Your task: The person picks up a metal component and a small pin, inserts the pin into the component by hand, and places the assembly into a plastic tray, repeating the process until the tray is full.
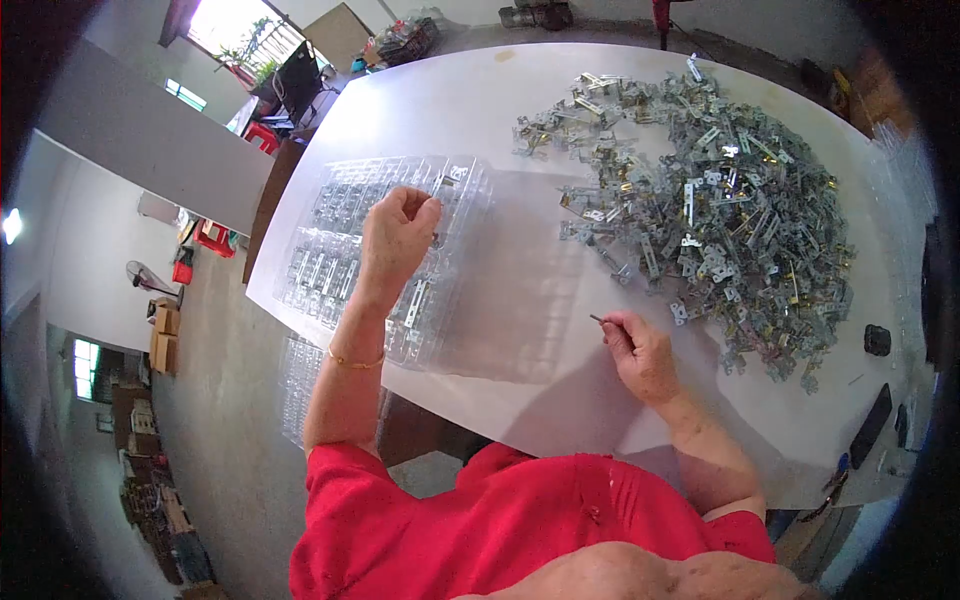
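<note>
So on the far left there was a standing fan with a few cardboard boxes near it, then a red stool and a dark monitor further back. A lower clear plastic tray poked out below the table's edge, and a bigger compartmented clear tray sat up on the white table, with rows of small metal brackets lying in it.

The left hand, with a gold bracelet on that wrist, was over the tray, thumb and fingers pinched together. Something shiny showed just past the fingertips, but I couldn't tell if it was gripped or lying in the tray.

The right hand was over bare tabletop, thumb and fingers closed on a thin dark piece sticking out to the left. Next came a huge loose heap of metal brackets, well apart from the tray, and just beyond it, near the right edge, a small black block
</note>
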`<state>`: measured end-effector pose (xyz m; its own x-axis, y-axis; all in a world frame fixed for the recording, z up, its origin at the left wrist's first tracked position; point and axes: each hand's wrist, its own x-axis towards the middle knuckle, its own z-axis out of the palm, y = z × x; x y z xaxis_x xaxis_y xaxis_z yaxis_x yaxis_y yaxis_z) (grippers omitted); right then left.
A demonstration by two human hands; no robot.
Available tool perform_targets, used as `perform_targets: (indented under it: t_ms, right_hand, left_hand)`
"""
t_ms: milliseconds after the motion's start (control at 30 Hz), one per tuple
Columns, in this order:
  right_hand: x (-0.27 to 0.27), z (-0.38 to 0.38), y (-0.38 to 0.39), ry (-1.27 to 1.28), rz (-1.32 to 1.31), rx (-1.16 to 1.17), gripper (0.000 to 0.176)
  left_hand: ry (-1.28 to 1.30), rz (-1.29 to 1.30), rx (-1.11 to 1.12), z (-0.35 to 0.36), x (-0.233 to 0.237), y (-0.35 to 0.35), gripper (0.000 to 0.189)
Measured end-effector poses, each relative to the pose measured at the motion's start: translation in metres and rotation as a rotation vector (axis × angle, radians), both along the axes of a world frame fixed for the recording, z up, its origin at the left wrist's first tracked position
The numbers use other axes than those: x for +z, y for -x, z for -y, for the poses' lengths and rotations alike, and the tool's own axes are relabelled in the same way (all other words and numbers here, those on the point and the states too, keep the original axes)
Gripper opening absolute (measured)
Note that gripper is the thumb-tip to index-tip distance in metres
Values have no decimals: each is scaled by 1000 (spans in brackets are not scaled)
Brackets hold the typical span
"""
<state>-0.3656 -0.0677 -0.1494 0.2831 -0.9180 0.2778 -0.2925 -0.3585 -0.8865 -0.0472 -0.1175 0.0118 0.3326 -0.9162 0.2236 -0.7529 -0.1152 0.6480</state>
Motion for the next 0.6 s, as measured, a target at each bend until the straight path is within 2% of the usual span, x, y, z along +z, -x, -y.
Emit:
perform_targets:
  t_ms: [600]
  right_hand:
    - [2,3,-2,78,-33,12,6]
  left_hand:
    - [-136,210,-2,40,-37,-36,29]
